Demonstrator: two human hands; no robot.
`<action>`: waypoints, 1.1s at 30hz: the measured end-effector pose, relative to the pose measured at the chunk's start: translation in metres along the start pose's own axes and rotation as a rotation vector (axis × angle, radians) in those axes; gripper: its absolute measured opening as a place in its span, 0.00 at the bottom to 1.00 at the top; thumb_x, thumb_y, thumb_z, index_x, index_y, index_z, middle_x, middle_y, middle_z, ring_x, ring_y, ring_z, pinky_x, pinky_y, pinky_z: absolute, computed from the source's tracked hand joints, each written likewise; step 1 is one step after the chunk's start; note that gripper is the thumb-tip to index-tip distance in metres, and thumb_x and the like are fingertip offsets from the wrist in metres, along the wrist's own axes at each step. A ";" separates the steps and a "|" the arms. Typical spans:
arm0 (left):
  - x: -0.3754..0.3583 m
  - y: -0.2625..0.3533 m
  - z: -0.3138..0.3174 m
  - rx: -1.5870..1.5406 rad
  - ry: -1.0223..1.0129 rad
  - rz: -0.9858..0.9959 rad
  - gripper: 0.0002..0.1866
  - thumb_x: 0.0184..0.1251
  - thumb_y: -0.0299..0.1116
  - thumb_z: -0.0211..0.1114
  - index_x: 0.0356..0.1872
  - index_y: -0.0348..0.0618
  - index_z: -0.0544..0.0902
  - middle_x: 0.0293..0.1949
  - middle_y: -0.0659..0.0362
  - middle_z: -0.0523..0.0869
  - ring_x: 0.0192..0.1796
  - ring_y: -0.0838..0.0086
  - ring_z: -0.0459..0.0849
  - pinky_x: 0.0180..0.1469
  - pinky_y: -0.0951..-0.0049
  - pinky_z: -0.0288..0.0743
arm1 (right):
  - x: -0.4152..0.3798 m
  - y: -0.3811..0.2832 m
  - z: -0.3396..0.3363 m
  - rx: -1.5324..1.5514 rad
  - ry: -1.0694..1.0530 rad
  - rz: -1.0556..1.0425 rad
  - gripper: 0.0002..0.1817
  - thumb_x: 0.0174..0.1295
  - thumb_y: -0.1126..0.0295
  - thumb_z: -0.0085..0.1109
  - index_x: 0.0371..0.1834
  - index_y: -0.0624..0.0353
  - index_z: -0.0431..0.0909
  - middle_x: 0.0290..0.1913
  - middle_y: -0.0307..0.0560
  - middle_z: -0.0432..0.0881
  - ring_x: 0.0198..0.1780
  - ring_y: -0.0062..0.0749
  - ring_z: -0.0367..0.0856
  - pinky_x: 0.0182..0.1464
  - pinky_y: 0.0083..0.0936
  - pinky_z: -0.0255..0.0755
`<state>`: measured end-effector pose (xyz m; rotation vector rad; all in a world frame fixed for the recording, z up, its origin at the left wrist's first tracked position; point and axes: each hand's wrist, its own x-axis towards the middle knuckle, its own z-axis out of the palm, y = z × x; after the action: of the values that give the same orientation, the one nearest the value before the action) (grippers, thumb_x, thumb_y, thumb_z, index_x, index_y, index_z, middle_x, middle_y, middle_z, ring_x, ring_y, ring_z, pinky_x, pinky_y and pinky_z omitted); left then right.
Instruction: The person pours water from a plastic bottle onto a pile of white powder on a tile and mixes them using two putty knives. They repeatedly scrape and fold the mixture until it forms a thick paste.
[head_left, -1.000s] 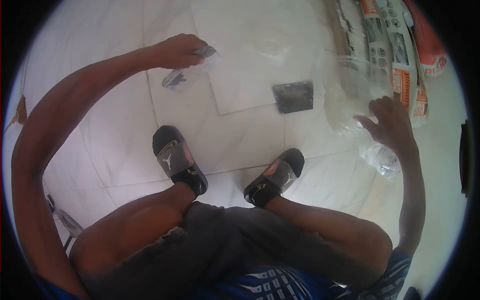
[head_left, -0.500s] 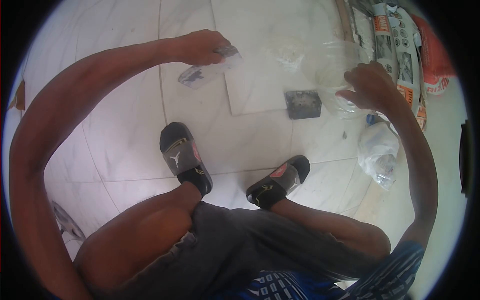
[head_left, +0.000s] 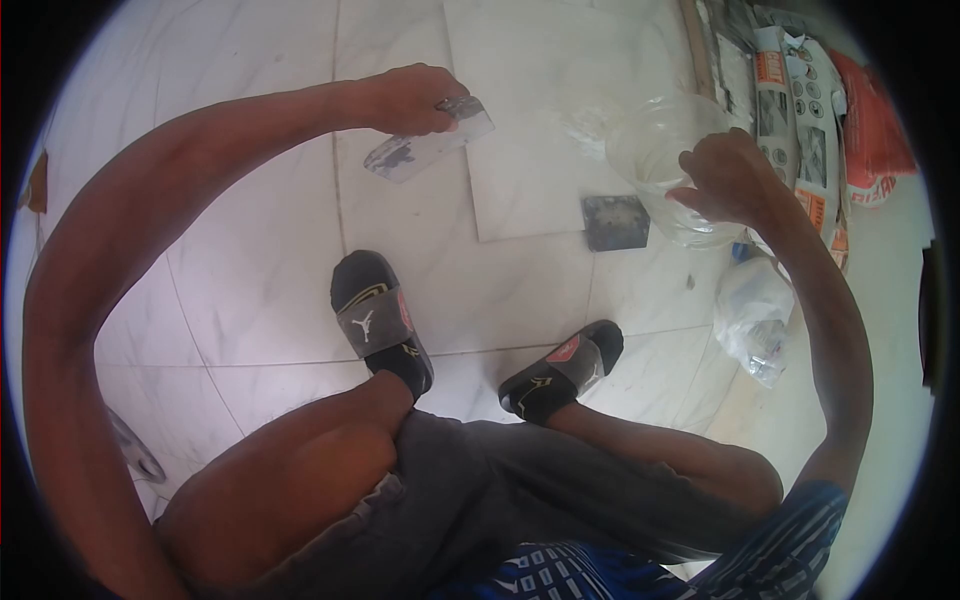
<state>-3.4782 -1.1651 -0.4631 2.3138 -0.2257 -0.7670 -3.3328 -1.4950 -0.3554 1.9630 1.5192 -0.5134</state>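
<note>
My left hand (head_left: 415,98) is closed around a flat metal scraper (head_left: 405,155). Its broad, shiny blade has grey smears and is held above the floor tiles. On the right, my right hand (head_left: 725,178) grips the rim of a clear plastic bucket (head_left: 640,145), thumb and fingers apart on either side of the edge. The bucket looks tilted, with a pale residue inside; its far side is partly hidden by my hand. Close to the bucket, a dark square plate (head_left: 616,222) with whitish marks lies at the corner of a pale tile (head_left: 520,190).
Printed paper sacks (head_left: 815,110) and a red bag (head_left: 868,125) lie along the right side. Below them is a white plastic bag (head_left: 752,315). My feet in dark slides (head_left: 375,315) rest on the marbled tile floor (head_left: 270,300). White powdery marks show beside the bucket.
The view has shifted slightly, so floor things appear a little lower and to the right. The bucket has moved slightly left relative to the floor. Both hands keep their holds.
</note>
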 end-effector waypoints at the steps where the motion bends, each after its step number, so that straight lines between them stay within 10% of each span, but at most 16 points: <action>1: -0.001 -0.001 -0.001 -0.009 -0.014 -0.014 0.14 0.63 0.34 0.62 0.42 0.31 0.83 0.34 0.47 0.86 0.39 0.57 0.86 0.44 0.58 0.77 | 0.003 0.000 -0.002 -0.006 -0.022 0.012 0.21 0.52 0.50 0.73 0.27 0.59 0.87 0.24 0.51 0.84 0.32 0.45 0.86 0.40 0.40 0.76; 33: 0.002 -0.014 0.010 0.024 0.073 0.094 0.18 0.64 0.31 0.62 0.50 0.27 0.82 0.35 0.46 0.87 0.34 0.60 0.85 0.40 0.60 0.77 | 0.010 -0.010 -0.028 -0.070 -0.041 -0.050 0.20 0.55 0.52 0.68 0.17 0.59 0.84 0.23 0.53 0.83 0.29 0.46 0.85 0.35 0.38 0.75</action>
<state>-3.4834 -1.1606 -0.4792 2.3318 -0.3099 -0.6347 -3.3413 -1.4676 -0.3425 1.8546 1.5427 -0.5117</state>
